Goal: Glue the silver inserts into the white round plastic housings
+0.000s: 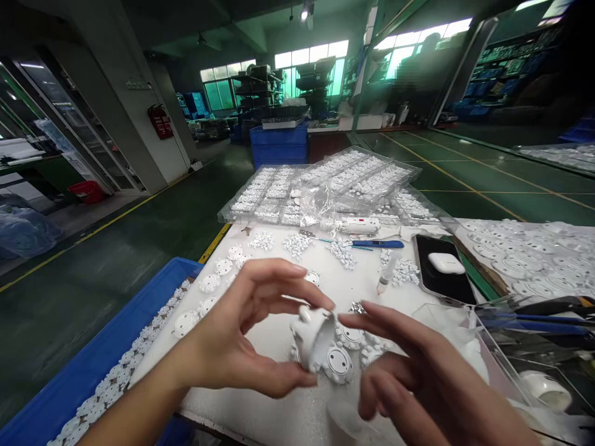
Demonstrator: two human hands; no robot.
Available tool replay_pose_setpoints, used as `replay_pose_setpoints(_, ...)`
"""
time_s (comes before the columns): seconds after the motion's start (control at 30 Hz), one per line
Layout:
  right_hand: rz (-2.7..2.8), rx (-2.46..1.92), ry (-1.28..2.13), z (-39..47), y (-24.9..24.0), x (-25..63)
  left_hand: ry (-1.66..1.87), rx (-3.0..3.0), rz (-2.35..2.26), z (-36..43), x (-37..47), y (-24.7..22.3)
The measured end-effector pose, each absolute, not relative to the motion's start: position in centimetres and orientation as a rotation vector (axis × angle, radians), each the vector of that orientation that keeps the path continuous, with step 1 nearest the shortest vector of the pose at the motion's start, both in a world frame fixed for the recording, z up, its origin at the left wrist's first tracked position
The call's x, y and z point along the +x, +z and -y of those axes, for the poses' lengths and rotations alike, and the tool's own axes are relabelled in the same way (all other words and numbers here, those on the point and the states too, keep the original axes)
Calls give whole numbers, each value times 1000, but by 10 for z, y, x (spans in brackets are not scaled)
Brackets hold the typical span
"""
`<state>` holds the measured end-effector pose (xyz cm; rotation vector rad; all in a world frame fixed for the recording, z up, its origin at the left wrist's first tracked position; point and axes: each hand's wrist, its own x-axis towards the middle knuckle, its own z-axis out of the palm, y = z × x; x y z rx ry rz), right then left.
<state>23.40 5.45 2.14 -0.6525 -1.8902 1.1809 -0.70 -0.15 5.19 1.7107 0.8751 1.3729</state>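
My left hand is closed round the edge of a white round plastic part with knobs along its rim, thumb below and fingers above. The part is tilted, its hollow side turned to the right. Close to its right edge is my right hand, index finger stretched out and thumb apart; whether the fingertip touches the part I cannot tell. Nothing shows in the right hand. Under the hands lie white discs with two dark dots, such as one disc. Behind the right fingertips sits a small pile of metal bits.
Left of the white table stands a blue bin of white parts. Farther back are piles of small white pieces, a blue-handled tool, a syringe-like tube, a phone with a white case, and stacked clear trays.
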Motion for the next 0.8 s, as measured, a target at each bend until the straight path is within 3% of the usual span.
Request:
replay_pose_setpoints(0.2, 1932, -680, 1733, -57, 43, 193, 1112, 2020, -711, -24, -22, 64)
replay_pose_setpoints(0.3, 1898, -810, 1693, -61, 36, 186, 892, 2017, -989, -54, -65, 69)
replay_pose_setpoints(0.37, 1967, -896, 1625, -66, 32, 179, 713, 1984, -1509, -82, -96, 67)
replay_pose_setpoints(0.43, 2033, -991, 1566, -72, 30, 171, 612, 1977, -1738, -111, -120, 58)
replay_pose_setpoints(0.6, 2093, -1112, 1454, -81, 23, 157, 314, 2020, -1892, -159, -144, 22)
replay_pose_setpoints(0.8, 2015, -1112, 1486, -85, 14, 149, 242, 2057, -1972, -171, -141, 3)
